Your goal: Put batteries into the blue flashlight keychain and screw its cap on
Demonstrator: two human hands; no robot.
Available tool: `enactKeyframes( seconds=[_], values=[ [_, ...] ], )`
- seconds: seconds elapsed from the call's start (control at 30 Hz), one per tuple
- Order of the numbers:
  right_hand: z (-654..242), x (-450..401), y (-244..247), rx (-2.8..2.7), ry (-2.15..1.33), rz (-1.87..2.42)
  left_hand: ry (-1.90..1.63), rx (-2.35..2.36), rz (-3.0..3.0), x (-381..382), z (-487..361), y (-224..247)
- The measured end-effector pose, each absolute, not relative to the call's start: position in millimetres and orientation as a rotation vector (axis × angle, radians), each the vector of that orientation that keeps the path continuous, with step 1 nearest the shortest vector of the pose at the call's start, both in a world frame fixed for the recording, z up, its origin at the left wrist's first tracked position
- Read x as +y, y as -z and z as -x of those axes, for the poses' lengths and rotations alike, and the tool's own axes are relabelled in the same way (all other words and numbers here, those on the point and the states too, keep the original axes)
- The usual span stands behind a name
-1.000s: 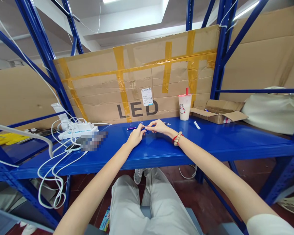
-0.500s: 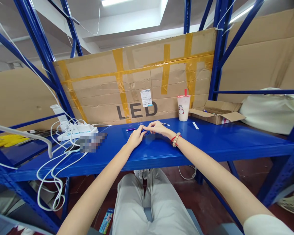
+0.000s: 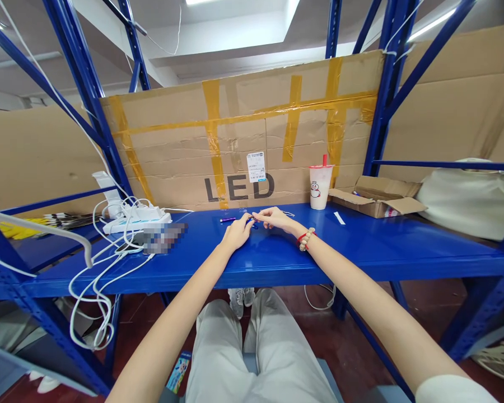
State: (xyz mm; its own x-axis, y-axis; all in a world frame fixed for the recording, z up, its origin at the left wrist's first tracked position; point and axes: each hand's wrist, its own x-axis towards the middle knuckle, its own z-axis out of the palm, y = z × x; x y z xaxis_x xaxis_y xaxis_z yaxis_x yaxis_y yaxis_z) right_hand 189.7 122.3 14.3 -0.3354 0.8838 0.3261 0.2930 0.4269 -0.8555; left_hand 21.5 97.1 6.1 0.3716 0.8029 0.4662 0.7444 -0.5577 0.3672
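My left hand (image 3: 237,233) and my right hand (image 3: 278,219) meet over the middle of the blue shelf top, fingertips almost touching. Both are closed in a pinch around something small and dark blue, too tiny to name and partly covered by the fingers. Just left of the fingertips lies a slim purple pen-like stick (image 3: 227,220). A small silvery metal item (image 3: 289,213) rests behind my right hand; its kind is unclear.
Right of my hands stand a cup with a red straw (image 3: 321,187), a white strip (image 3: 339,218) and an open cardboard box (image 3: 376,206). A power strip (image 3: 136,218) with tangled white cables is at left. Cardboard (image 3: 176,162) closes off the back.
The view has shifted slightly, so everything sits a little further right. My hands stay together, with the right fingers changing position slightly at the pinch.
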Motion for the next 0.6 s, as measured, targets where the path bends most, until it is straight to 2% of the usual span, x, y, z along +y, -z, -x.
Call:
enactKeyframes(
  seconds=[0.6],
  values=[
    [-192.4, 126.0, -11.8, -1.860, -0.822, 0.941, -0.906, 1.574, -2.520, 98.6, -21.5, -6.8]
  ],
)
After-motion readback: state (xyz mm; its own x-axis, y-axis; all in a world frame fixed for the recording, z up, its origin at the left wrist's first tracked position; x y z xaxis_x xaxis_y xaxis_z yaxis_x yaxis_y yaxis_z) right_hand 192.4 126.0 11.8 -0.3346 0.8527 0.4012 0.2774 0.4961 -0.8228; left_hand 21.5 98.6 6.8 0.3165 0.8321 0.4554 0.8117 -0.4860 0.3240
